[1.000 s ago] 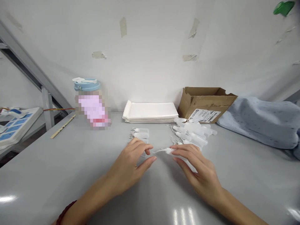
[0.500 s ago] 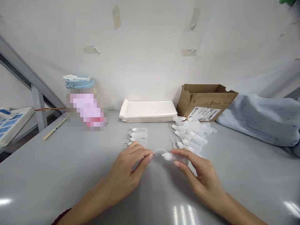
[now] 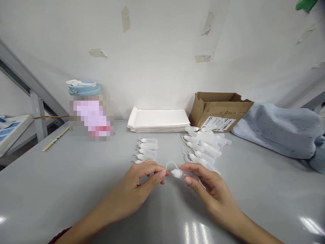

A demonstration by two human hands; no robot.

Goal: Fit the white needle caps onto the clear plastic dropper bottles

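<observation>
Between the thumb and fingers of my right hand (image 3: 205,184) lies a small clear needle-tip squeeze bottle (image 3: 183,174), tilted sideways with its white nozzle and thin needle pointing left. A white flexible strap (image 3: 172,163) arches up from the bottle's neck. My left hand (image 3: 147,179) pinches the strap's free end, close to the needle tip; the fingertips hide that end. Behind my left hand is a row of similar bottles (image 3: 148,146) with straps looped to their tips. A heap of more bottles (image 3: 207,145), their straps loose, lies behind my right hand.
Along the wall stand a stack of white padded envelopes (image 3: 159,119) and an open cardboard box (image 3: 220,110). Pale blue cloth (image 3: 279,130) lies at right. A blue-lidded container (image 3: 85,88), partly blurred, and a wooden stick (image 3: 55,139) are at left.
My hands have come closer together, bringing the bottle left so the needle tip meets the pinched strap end. The strap now bends in a tighter, higher arch. The view has shifted slightly.
</observation>
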